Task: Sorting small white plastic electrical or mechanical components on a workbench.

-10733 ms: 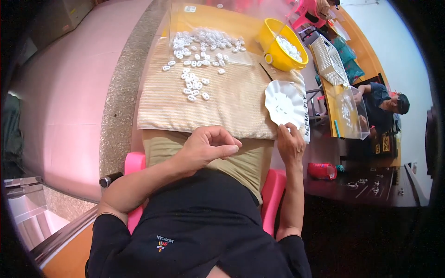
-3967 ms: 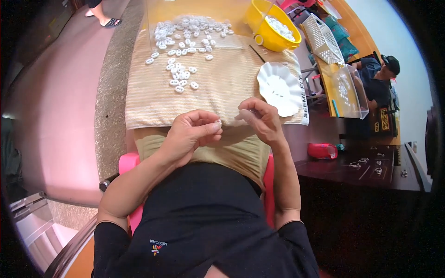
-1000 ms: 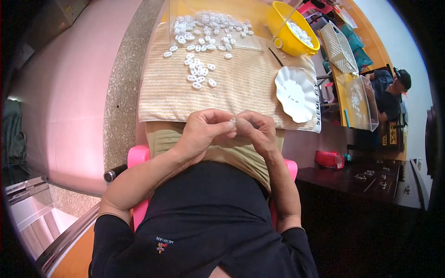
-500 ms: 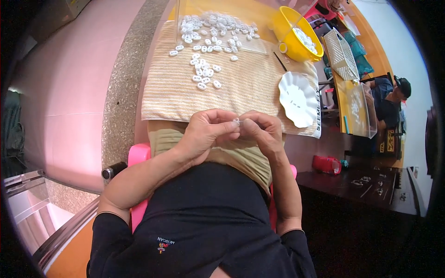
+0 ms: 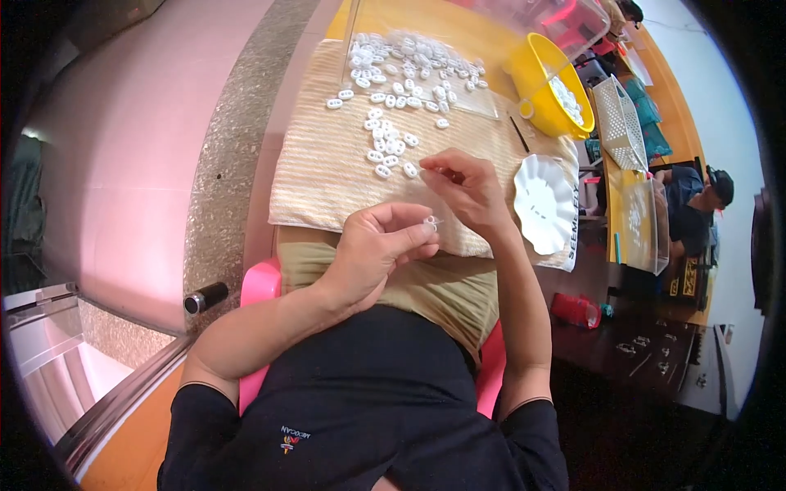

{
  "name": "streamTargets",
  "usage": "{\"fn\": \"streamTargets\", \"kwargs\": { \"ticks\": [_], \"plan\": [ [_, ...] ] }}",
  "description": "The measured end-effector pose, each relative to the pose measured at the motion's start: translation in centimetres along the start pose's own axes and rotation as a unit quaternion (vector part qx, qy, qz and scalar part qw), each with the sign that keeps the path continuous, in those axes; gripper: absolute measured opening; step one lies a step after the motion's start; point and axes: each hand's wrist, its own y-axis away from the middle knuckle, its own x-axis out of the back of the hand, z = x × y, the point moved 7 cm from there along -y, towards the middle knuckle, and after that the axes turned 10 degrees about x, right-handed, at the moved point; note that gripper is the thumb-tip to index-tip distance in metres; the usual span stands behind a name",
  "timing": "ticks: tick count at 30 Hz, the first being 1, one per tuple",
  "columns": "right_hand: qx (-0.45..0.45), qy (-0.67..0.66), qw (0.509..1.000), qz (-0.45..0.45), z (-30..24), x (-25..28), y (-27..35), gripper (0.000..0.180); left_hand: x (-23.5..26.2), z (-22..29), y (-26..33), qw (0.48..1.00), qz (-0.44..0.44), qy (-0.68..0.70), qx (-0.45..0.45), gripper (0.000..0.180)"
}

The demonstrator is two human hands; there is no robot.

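Note:
My left hand (image 5: 381, 245) is closed, pinching a small white oval two-holed piece (image 5: 431, 221) between thumb and forefinger above my lap. A thin clear bit seems to stick out beside it. Farther forward, my right hand (image 5: 468, 190) hovers over the towel with thumb and forefinger together. Anything between those fingertips is too small to make out. Just left of them lies a loose white oval piece (image 5: 410, 169), at the near edge of a small cluster (image 5: 385, 141) of the same pieces. A larger heap (image 5: 409, 57) lies behind.
A striped towel (image 5: 319, 176) covers the table. At its right lie a white wavy-edged dish (image 5: 544, 192) with small dark bits and a thin black tool (image 5: 519, 133). A yellow basin (image 5: 536, 61) holds more white pieces. Another person (image 5: 692, 200) sits farther right.
My hands have come apart. The right one has moved forward to the loose pieces, while the left keeps its piece over my lap. The whole view has shifted slightly.

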Motion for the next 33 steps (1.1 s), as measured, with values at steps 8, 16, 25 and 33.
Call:
{"fn": "streamTargets", "kwargs": {
  "ticks": [8, 16, 25, 33],
  "plan": [
    [0.062, 0.235, 0.963, -0.115, -0.8, -3.3, -4.0, 0.017, -0.1, 0.9, 0.5, 1.000, 0.015, 0.007, 0.011, 0.017],
    [0.066, 0.245, 0.960, -0.115, -1.5, -3.7, -4.7, 0.014, 0.1, 1.1, 0.2, 0.999, 0.011, 0.029, 0.013, 0.017],
    [0.140, 0.247, 0.956, -0.074, -1.1, -2.6, -3.4, 0.015, 0.6, 1.4, 0.0, 0.998, 0.043, 0.013, 0.032, 0.017],
    [0.087, 0.286, 0.954, -0.011, 0.8, 1.6, -0.8, 0.018, 0.9, 1.2, -0.2, 0.998, 0.044, 0.011, 0.037, 0.018]
  ]
}}
